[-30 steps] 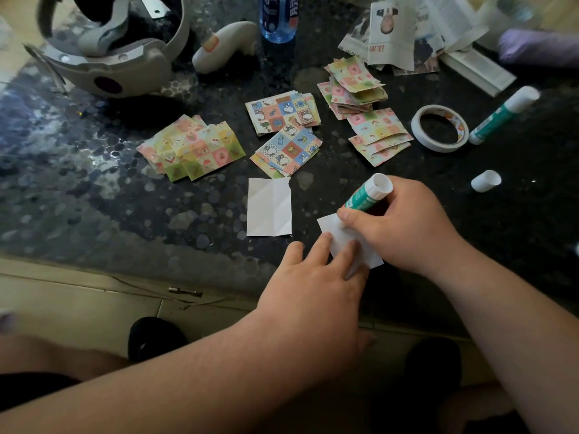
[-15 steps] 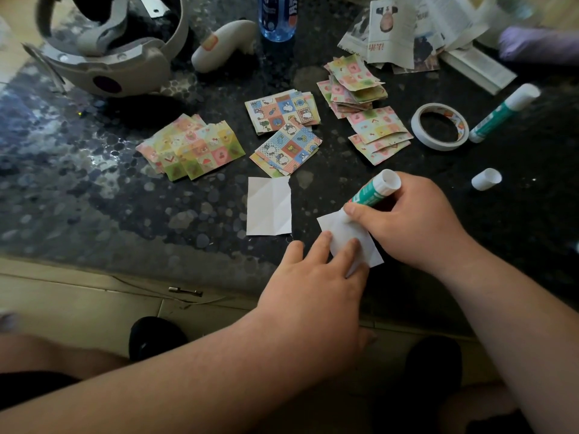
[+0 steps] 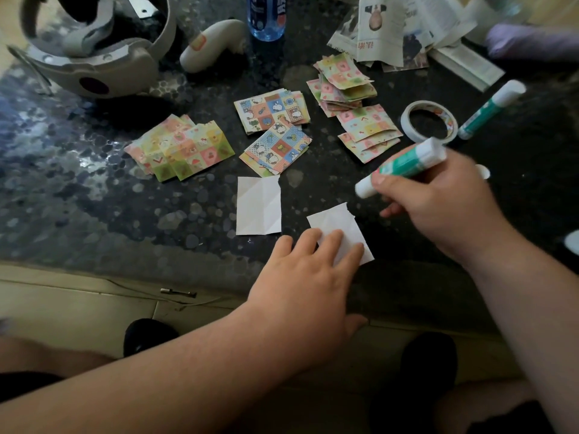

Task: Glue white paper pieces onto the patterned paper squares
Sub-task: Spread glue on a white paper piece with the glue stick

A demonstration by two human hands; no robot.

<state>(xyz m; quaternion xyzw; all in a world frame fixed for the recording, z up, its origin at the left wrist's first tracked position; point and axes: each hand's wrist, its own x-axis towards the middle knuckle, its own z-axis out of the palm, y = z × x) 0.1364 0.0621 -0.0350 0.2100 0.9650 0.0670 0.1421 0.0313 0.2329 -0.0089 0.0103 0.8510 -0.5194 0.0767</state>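
Left hand: your left hand (image 3: 307, 277) lies flat, its straight fingers pressing down the white paper piece (image 3: 340, 222).
Right hand: your right hand (image 3: 438, 202) grips a green-and-white glue stick (image 3: 404, 166), tilted and held clear of the paper.
White paper piece: small, squarish and creased, near the front edge of the dark speckled table (image 3: 94, 198).
Second white piece (image 3: 258, 206): creased, lying just to its left, not touching it.
Patterned squares (image 3: 275, 148): pastel cartoon checks, in loose piles farther back.

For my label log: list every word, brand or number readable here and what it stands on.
No text can be quoted with confidence.
Blue bottle: white characters, cut by the frame edge, unreadable.
Newspaper clipping: short red characters, blurred; body print too small.
Glue stick in the right hand: green label, motion-blurred.
Second glue stick: too small to read.
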